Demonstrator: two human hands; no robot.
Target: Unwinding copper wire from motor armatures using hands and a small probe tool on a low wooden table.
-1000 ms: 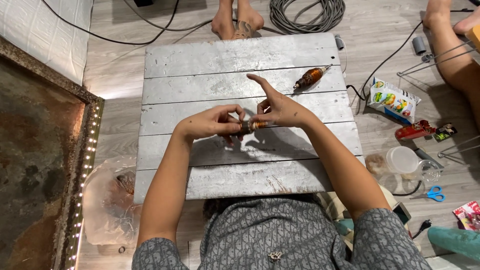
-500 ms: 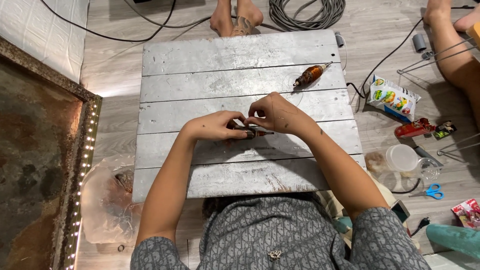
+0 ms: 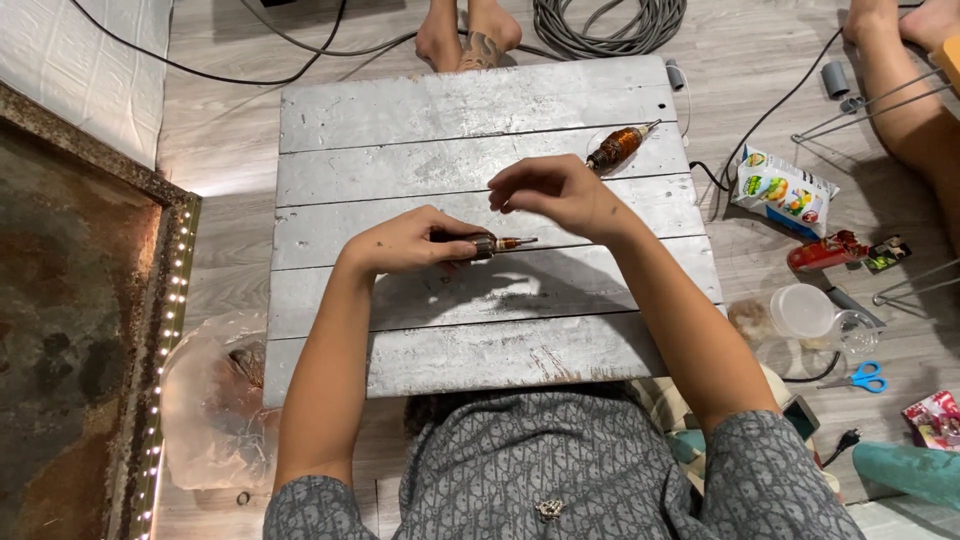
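We look down on a grey plank table on a wood floor. Our left hand rests on the middle planks, fingers closed around a small motor rotor, a dark wound core with a thin metal shaft sticking out to the right, lying level just above the boards. Our right hand hovers just above and to the right of it, fingers loosely curled together; whether they pinch anything we cannot tell. A second rotor, amber-brown with a shaft at each end, lies tilted on the upper right planks, well apart from the left hand and near the right one. Right of the table, on the floor: a small carton, white with green and yellow printing, lying tilted; below it a red tool and a small dark packet; then a clear plastic tub with a white lid; blue-handled scissors; a red and white wrapper at the frame edge. A coil of grey cable sits beyond the table, beside another person's bare feet. At left, a framed panel edged with small lights, and a clear plastic bag by the table corner.
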